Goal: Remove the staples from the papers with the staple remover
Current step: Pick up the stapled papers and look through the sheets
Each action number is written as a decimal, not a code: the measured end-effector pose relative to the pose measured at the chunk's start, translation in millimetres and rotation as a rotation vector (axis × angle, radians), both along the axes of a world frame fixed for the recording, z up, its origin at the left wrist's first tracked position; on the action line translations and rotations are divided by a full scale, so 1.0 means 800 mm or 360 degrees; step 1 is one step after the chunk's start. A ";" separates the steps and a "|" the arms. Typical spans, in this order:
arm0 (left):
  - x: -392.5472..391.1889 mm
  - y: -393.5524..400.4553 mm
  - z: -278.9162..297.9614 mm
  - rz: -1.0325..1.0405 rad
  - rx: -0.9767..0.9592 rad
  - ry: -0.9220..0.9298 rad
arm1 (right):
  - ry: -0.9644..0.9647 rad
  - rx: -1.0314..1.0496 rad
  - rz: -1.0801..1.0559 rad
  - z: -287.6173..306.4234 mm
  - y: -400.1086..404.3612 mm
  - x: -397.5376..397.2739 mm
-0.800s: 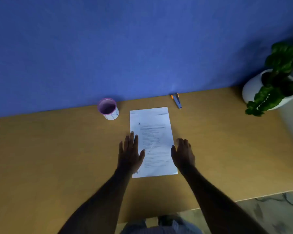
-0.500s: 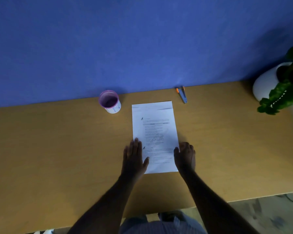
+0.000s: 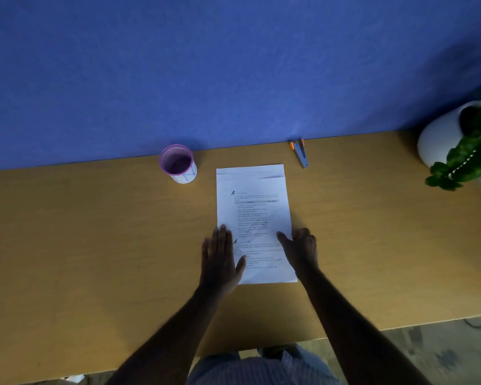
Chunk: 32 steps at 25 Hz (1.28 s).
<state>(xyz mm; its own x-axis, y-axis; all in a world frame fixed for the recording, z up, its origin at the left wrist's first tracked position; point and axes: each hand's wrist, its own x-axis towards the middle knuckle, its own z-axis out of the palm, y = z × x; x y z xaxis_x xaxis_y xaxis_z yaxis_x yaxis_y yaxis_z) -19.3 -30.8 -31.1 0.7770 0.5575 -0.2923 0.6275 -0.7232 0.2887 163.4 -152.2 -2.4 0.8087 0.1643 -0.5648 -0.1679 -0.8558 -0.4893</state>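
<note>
A stack of white printed papers (image 3: 254, 218) lies flat in the middle of the wooden desk (image 3: 95, 245), long side running away from me. My left hand (image 3: 220, 262) rests flat on the lower left edge of the sheets, fingers spread. My right hand (image 3: 300, 250) sits at the lower right edge, thumb on the paper and fingers curled over the side. The staple remover (image 3: 300, 154), grey with orange tips, lies at the back of the desk near the wall, beyond the papers and to their right. No staples can be made out.
A purple-rimmed cup (image 3: 178, 163) stands left of the papers' far end. A white pot with a green plant (image 3: 461, 145) occupies the desk's right end. A blue wall (image 3: 233, 65) closes the back; the desk's front edge is near my body.
Both hands have slid toward me along the papers' sides, and the right fingers have curled at the edge. The view has shifted slightly left.
</note>
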 end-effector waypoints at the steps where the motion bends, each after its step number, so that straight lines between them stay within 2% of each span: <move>1: 0.000 0.000 -0.002 -0.0003 0.0001 -0.0004 | 0.0038 0.0049 -0.0051 0.000 0.001 0.000; 4: -0.002 0.001 -0.004 -0.0013 0.0005 -0.0013 | 0.0163 0.0207 -0.0213 0.001 -0.001 0.002; 8: -0.003 0.006 -0.001 0.0016 -0.0023 -0.0116 | 0.0115 0.0264 -0.0072 -0.002 -0.007 0.003; 10: 0.003 0.012 0.005 0.0152 -0.0165 -0.0227 | 0.0159 0.0398 -0.0129 0.001 -0.011 0.006; 12: 0.018 0.030 0.020 0.0582 -0.0469 -0.0409 | 0.0225 0.0540 -0.0215 0.008 -0.019 0.012; 14: 0.040 0.066 0.047 0.1217 -0.1001 -0.0661 | 0.0297 0.0657 -0.0266 0.019 -0.030 0.015; 16: 0.056 0.101 0.080 0.1573 -0.1546 -0.0877 | 0.0363 0.0758 -0.0284 0.033 -0.043 0.013; 18: 0.063 0.121 0.108 0.1480 -0.1787 -0.1013 | 0.0437 0.0856 -0.0278 0.044 -0.055 0.011; 22: 0.066 0.121 0.150 0.1440 -0.1849 -0.1276 | 0.0460 0.0926 -0.0195 0.060 -0.068 0.005; 24: 0.065 0.112 0.165 0.1434 -0.1816 -0.1291 | 0.0234 0.0821 -0.0167 0.069 -0.065 0.001; 27: 0.065 0.093 0.181 0.1444 -0.1837 -0.1249 | -0.0287 0.0676 -0.0084 0.094 -0.048 -0.011; 32: 0.061 0.063 0.205 0.1386 -0.2017 -0.1220 | -0.0435 0.0954 0.0267 0.155 0.015 -0.060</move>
